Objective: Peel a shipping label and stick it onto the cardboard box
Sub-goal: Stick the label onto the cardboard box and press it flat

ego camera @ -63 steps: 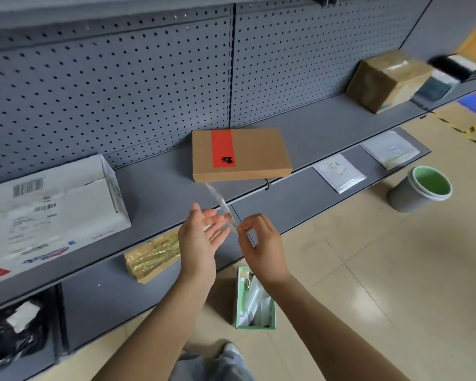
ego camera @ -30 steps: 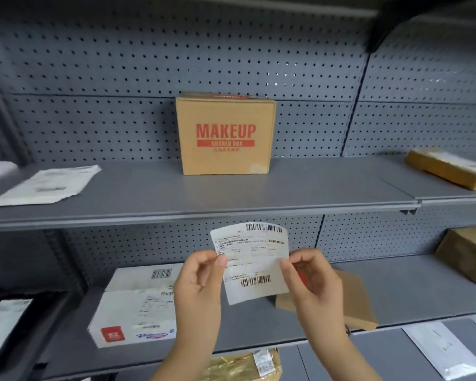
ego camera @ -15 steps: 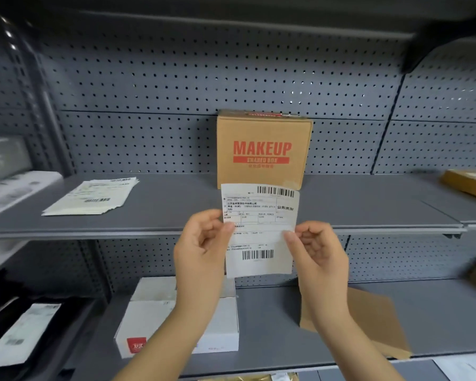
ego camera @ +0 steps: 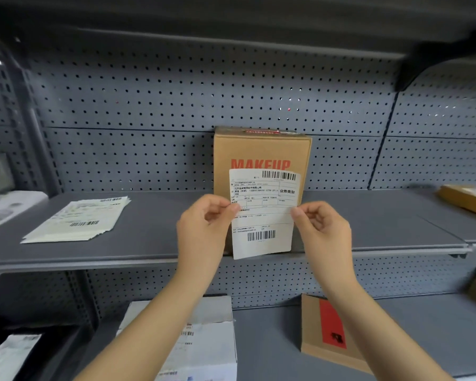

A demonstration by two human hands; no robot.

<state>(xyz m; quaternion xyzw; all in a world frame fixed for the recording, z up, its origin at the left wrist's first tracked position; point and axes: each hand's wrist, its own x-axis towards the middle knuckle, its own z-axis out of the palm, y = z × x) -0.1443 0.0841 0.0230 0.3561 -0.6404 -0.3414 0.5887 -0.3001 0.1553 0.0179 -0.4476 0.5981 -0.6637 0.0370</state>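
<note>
Held up in front of the cardboard box [ego camera: 261,149]: a white shipping label [ego camera: 263,215], flat and printed side out, two barcodes sharp, the small print too fine to read. Covers the box's lower front, so only the tops of the red "MAKEUP" letters show; can't tell whether paper touches cardboard or hangs just off it. Left hand [ego camera: 204,229] pinching the label's left edge between thumb and forefinger, other fingers curled in. Right hand [ego camera: 324,229] pinching the right edge the same way. Label's bottom corners rounded, lower edge dropping past the lip of the grey metal shelf [ego camera: 149,243].

Box standing upright, plain brown corrugated board, back against the perforated grey panel [ego camera: 149,105]. Off to the left on the same shelf, a fanned stack of label sheets [ego camera: 77,218], slightly blurred. Far right, a tan parcel [ego camera: 465,199] cut off by the frame.

One level down, a white carton [ego camera: 204,342] half hidden behind the left forearm, and a flat brown box with a red stripe [ego camera: 327,331] partly behind the right forearm. Bottom left corner dark and hard to make out.
</note>
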